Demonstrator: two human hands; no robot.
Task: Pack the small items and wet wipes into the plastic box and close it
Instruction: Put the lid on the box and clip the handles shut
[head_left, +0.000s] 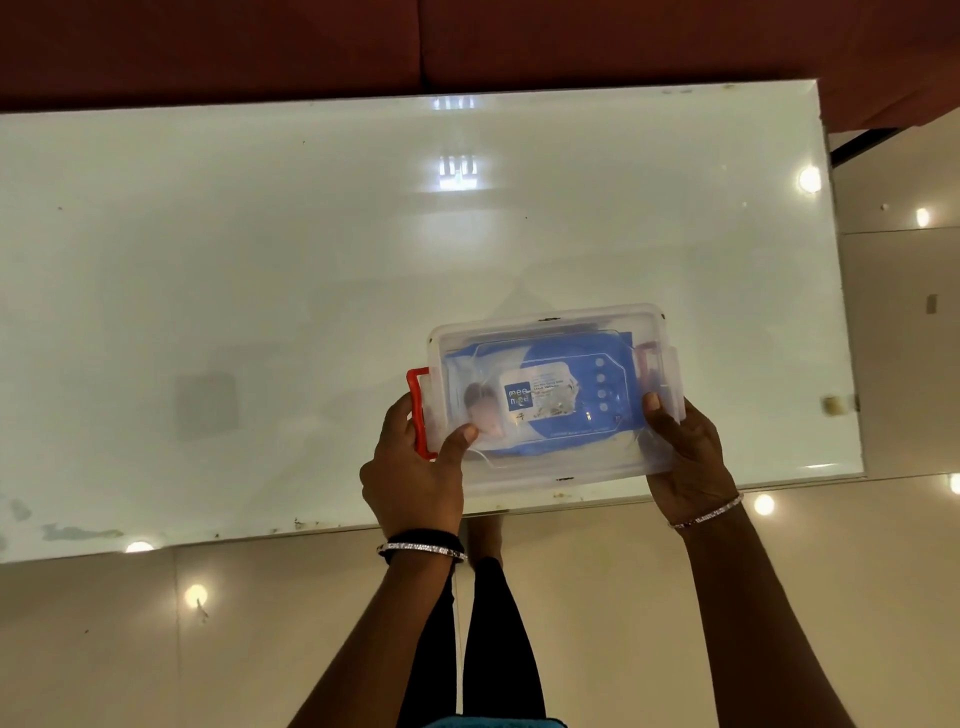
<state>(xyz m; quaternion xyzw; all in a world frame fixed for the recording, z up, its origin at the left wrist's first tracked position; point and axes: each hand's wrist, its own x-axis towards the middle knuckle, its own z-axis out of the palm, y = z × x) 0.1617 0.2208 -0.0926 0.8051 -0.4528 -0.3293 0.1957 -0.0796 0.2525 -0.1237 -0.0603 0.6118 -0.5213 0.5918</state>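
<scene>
A clear plastic box (550, 470) with its lid on rests near the front right edge of the white table (260, 312). Through the lid I see a blue pack of wet wipes (576, 384) and a small brownish item (480, 410) beside it. A red latch (418, 410) stands at the box's left end and another red latch (647, 358) at the right end. My left hand (415, 473) grips the left end, thumb on the lid, fingers by the red latch. My right hand (685, 457) holds the right end, thumb on the lid.
The glossy table reflects ceiling lights. A dark red sofa (467, 41) runs along the far side. Beige tiled floor (883, 364) lies to the right and in front, where my legs stand close to the table's front edge.
</scene>
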